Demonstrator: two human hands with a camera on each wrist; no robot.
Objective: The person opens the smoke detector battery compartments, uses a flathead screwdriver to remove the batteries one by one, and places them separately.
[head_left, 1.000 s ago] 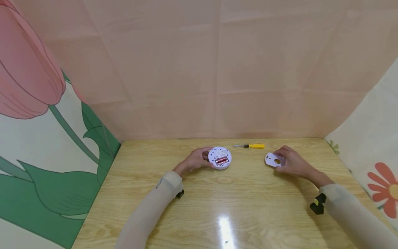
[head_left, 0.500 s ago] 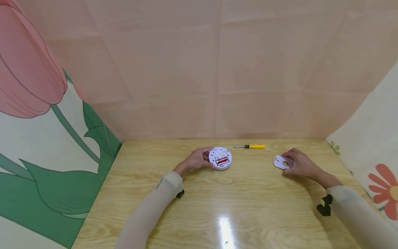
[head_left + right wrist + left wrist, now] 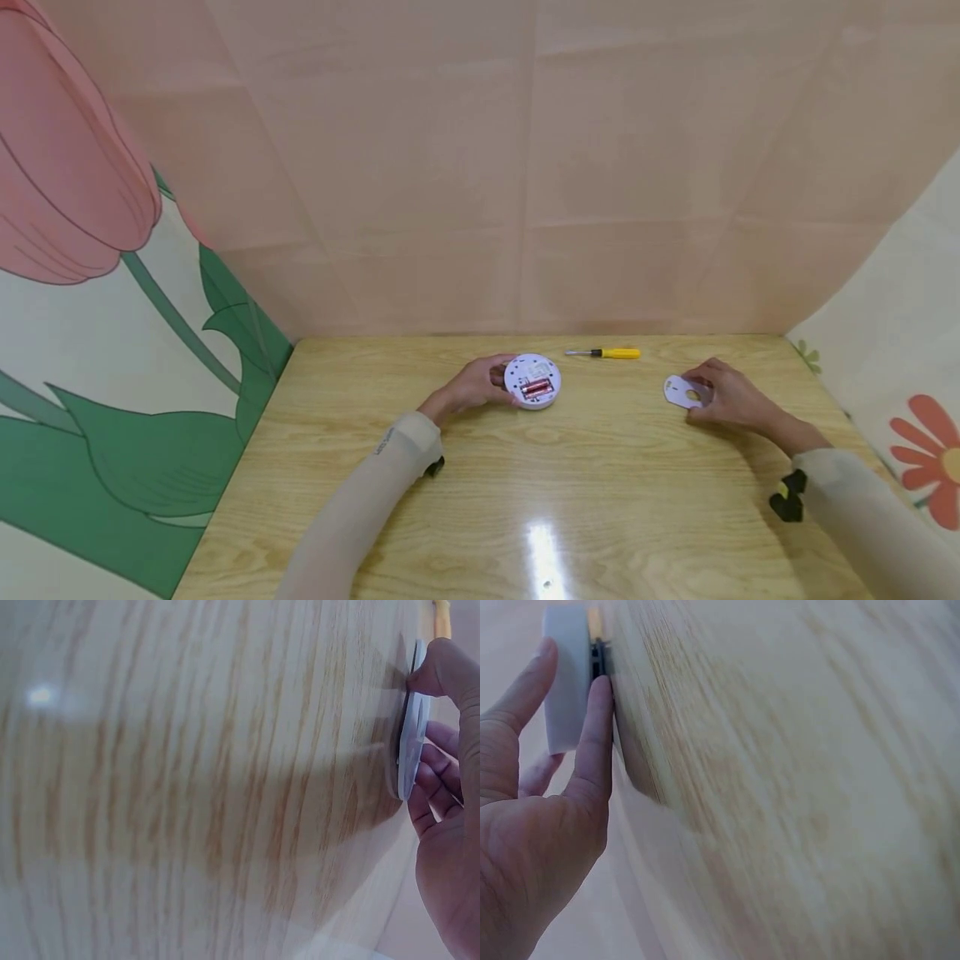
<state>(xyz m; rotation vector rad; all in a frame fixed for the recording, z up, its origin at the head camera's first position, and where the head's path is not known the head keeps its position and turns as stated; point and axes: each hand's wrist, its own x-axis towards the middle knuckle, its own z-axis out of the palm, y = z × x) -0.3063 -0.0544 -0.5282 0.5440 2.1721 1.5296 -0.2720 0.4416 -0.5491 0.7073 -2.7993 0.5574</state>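
Note:
My left hand grips a round white smoke detector from its left side, thumb at the near edge and fingers at the far edge. Its back faces up, showing two red batteries in their bay. In the left wrist view the smoke detector appears edge-on between the fingers. Over to the right, my right hand pinches a flat white mounting plate by its edges. The plate has a large round hole, partly hidden by the fingers. In the right wrist view the mounting plate lies close over the tabletop.
A screwdriver with a yellow handle lies near the back edge of the wooden table, between the hands and farther off. Behind the table hangs a pinkish cloth. Flower-printed cloths flank both sides.
My right hand has moved right and slightly nearer with the mounting plate, which now lies flatter. The left hand and smoke detector have hardly moved.

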